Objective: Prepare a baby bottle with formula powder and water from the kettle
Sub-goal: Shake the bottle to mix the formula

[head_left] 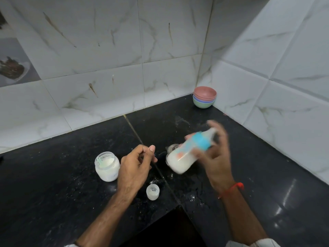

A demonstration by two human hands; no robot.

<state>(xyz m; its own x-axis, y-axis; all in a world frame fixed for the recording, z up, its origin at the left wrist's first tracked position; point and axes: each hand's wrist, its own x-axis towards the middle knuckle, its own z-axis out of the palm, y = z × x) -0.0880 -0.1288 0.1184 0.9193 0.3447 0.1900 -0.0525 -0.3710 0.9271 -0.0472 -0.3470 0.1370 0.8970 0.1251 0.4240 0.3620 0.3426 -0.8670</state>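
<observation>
My right hand (218, 157) grips a baby bottle (187, 154) with a blue collar, tilted on its side above the counter and blurred by motion. Milky white liquid fills its lower half. My left hand (136, 163) hovers loosely curled to the bottle's left, holding nothing. An open clear jar of white formula powder (106, 165), with a pale green scoop inside, stands left of that hand. A small clear bottle cap (152, 192) sits on the counter in front. A glass vessel (171, 147) is partly hidden behind the bottle.
The black stone counter (71, 184) is dusted with spilled powder and wet drops. A stack of coloured bowls (204, 97) sits in the far corner against the white tiled walls. The counter's inner edge drops away at the bottom centre.
</observation>
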